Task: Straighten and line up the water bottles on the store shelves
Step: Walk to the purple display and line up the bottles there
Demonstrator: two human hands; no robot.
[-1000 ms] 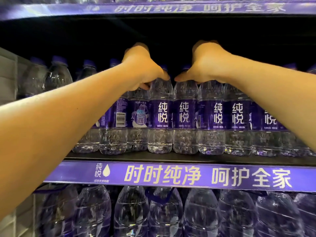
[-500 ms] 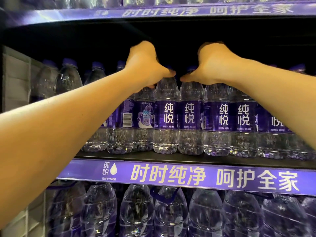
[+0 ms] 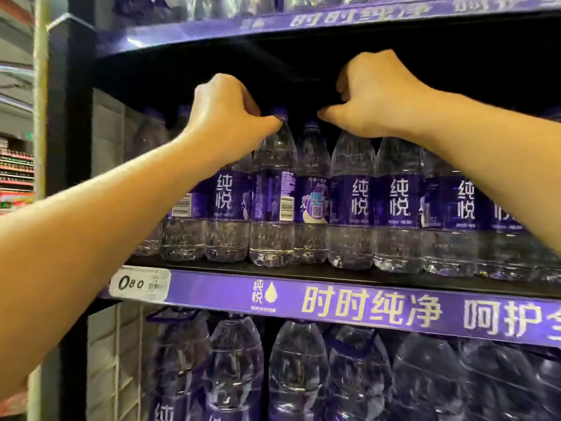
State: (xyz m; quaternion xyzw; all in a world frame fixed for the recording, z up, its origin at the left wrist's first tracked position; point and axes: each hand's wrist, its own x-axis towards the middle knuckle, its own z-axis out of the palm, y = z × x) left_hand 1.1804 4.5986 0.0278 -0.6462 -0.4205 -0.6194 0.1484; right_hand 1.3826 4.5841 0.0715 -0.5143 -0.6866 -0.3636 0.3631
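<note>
We see the water bottles [image 3: 352,202] standing in a row on the middle shelf [image 3: 303,270], purple labels mostly front-facing. One bottle [image 3: 273,208] sits slightly forward, barcode side turned to us. Our left hand [image 3: 226,117] pinches its purple cap [image 3: 280,113] with thumb and curled fingers. Our right hand [image 3: 375,92] hovers above the neighbouring bottles, fingers curled, thumb out; whether it holds anything we cannot tell. Price tag [image 3: 139,284] at left on the shelf edge; large jugs [image 3: 236,369] below.
</note>
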